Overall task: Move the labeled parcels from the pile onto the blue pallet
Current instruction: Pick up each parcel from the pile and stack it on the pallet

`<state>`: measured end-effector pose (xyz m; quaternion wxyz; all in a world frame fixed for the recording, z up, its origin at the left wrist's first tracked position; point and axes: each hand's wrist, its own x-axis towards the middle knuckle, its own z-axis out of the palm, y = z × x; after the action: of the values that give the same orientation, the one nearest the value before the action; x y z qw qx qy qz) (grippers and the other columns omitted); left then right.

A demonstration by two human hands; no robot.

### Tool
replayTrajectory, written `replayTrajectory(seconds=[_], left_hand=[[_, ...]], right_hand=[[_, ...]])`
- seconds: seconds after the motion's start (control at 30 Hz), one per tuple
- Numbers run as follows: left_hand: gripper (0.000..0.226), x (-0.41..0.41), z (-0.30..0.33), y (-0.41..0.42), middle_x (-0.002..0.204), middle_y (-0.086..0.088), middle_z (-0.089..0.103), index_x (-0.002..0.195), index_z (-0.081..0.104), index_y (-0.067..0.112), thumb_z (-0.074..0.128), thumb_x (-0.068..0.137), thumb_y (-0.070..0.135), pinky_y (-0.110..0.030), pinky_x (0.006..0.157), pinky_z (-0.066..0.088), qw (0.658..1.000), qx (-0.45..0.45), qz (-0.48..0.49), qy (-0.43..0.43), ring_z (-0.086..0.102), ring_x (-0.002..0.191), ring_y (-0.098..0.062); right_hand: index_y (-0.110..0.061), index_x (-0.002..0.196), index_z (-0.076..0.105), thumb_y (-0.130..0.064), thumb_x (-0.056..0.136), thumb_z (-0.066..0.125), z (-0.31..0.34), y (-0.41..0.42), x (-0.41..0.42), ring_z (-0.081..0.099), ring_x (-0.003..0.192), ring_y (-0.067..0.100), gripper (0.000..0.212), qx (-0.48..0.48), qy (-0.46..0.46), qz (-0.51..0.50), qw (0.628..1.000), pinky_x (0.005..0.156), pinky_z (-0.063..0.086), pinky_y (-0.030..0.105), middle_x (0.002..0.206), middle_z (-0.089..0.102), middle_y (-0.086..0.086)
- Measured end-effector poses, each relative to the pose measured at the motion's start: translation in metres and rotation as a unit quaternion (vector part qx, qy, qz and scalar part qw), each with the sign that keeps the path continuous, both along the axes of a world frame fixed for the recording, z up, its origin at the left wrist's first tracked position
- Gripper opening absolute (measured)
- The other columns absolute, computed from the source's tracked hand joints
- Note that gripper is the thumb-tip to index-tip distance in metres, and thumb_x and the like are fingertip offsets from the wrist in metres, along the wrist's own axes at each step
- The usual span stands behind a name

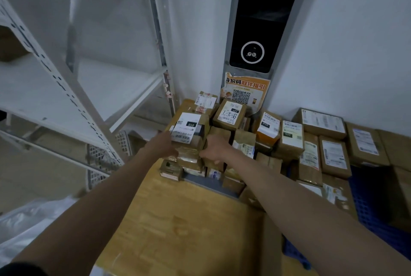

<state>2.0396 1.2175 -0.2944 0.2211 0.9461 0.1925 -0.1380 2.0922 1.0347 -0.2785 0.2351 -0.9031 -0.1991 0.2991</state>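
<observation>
Parcel (188, 140) labelled 010 sits at the surface's (178, 220) far edge, left hand (163, 144) and right hand (214, 147) gripping its sides; blue pallet (367, 204) lies right.

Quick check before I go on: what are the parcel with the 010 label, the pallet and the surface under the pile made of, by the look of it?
Parcel with the 010 label: brown cardboard, wrapped in glossy clear tape that glints, white paper label. Both hands, left and right, grip it. Blue pallet: probably moulded plastic, with an open grid. Surface: looks like light wood or wood-look laminate, showing grain.
</observation>
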Motion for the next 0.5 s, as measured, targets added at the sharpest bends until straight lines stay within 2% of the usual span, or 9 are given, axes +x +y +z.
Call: replayTrajectory(seconds=[0.13, 0.27, 0.37, 0.5], left_hand=[[0.067, 0.009, -0.015, 0.006, 0.120, -0.011, 0.064, 0.125, 0.054, 0.007, 0.085, 0.066, 0.012, -0.039, 0.094, 0.051, 0.997, -0.069, 0.020, -0.026, 0.060, 0.110, -0.028], [0.056, 0.021, -0.020, 0.012, 0.114, -0.008, 0.067, 0.118, 0.061, 0.009, 0.083, 0.066, 0.006, -0.040, 0.094, 0.051, 0.990, -0.136, 0.037, -0.022, 0.063, 0.106, -0.026], [0.049, 0.024, -0.023, 0.014, 0.112, -0.009, 0.067, 0.112, 0.064, 0.009, 0.082, 0.067, 0.003, -0.036, 0.089, 0.050, 0.989, -0.148, 0.027, -0.013, 0.063, 0.105, -0.026], [0.055, 0.024, -0.021, 0.015, 0.113, -0.009, 0.066, 0.117, 0.061, 0.009, 0.083, 0.067, 0.008, -0.037, 0.091, 0.051, 0.992, -0.121, 0.031, -0.012, 0.062, 0.103, -0.026]], right_hand=[[-0.009, 0.110, 0.063, -0.026, 0.087, 0.067, -0.012, 0.012, 0.007, 0.066, 0.093, 0.024, 0.029, 0.030, 0.011, -0.020, 0.999, 0.082, 0.059, 0.043, 0.106, 0.067, 0.010], [-0.013, 0.117, 0.061, -0.026, 0.086, 0.068, -0.017, 0.020, 0.014, 0.067, 0.089, 0.024, 0.035, 0.039, 0.019, -0.037, 0.998, 0.080, 0.060, 0.044, 0.106, 0.066, 0.007], [-0.011, 0.115, 0.062, -0.024, 0.087, 0.067, -0.020, 0.025, 0.016, 0.068, 0.085, 0.024, 0.032, 0.045, 0.026, -0.036, 0.998, 0.076, 0.061, 0.042, 0.105, 0.068, 0.009], [-0.009, 0.115, 0.064, -0.022, 0.088, 0.065, -0.020, 0.029, 0.017, 0.067, 0.090, 0.026, 0.029, 0.063, 0.014, -0.041, 0.997, 0.082, 0.059, 0.044, 0.106, 0.067, 0.011]])
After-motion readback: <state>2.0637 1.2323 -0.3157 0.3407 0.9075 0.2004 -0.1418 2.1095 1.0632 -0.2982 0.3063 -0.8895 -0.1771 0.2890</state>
